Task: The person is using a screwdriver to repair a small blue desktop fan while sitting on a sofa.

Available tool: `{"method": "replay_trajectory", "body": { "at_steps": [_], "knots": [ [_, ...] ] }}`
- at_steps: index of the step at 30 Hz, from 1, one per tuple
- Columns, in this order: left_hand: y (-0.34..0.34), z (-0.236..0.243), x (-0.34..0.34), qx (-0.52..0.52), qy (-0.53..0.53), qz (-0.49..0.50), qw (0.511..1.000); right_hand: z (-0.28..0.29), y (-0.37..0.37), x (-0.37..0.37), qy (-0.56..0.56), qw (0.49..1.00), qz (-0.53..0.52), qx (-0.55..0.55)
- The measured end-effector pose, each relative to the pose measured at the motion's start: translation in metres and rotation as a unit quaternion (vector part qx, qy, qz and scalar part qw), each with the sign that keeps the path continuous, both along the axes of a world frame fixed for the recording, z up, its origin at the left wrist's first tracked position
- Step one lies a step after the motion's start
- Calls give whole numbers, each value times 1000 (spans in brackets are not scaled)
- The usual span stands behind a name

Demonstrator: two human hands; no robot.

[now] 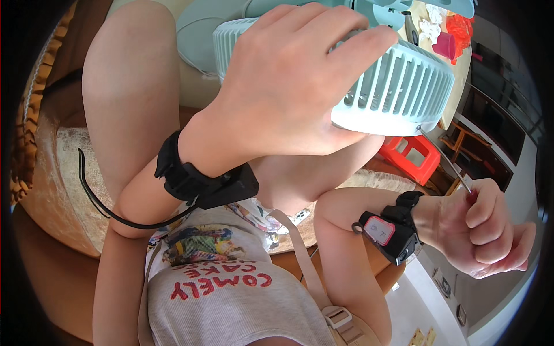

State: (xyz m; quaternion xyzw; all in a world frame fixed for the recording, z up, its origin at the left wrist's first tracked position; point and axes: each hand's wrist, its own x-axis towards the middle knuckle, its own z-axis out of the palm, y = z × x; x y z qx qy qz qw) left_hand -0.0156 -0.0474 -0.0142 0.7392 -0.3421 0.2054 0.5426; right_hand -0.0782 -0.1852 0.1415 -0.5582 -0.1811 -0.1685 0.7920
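Note:
My left hand grips a pale blue, slatted fan cage from above, fingers spread over its top and thumb under the rim. The cage is tilted, with its white lower rim facing me. In my closed right hand is a screwdriver. Its handle is mostly hidden by my fingers, and its thin shaft slants up to a small dark spot on the cage's rim. The tip meets the rim there; whether it sits in a screw cannot be made out.
Behind the cage lie a round pale grey-green part and light blue plastic parts. A table at the upper right bears a pink cup, a red plastic bag and white tissue. A red stool stands below.

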Motion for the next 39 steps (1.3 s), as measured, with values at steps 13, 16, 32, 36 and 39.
{"method": "replay_trajectory", "body": {
  "at_steps": [13, 16, 32, 36, 39],
  "knots": [
    [3, 0, 7, 2, -48, -26, 999, -9, -13, 31, -54, 934, 269, 228],
    [7, 5, 7, -59, -13, -61, 996, -2, -20, 15, -10, 995, 75, 72],
    [9, 14, -11, -15, 4, -39, 999, -2, 35, -35, -68, 876, -458, -132],
    [6, 12, -16, -2, 18, -45, 999, -10, 39, -30, -114, 837, -526, -92],
    [14, 28, -20, -7, 34, -45, 998, -3, 37, -37, -99, 889, -444, -55]
  ]
}}
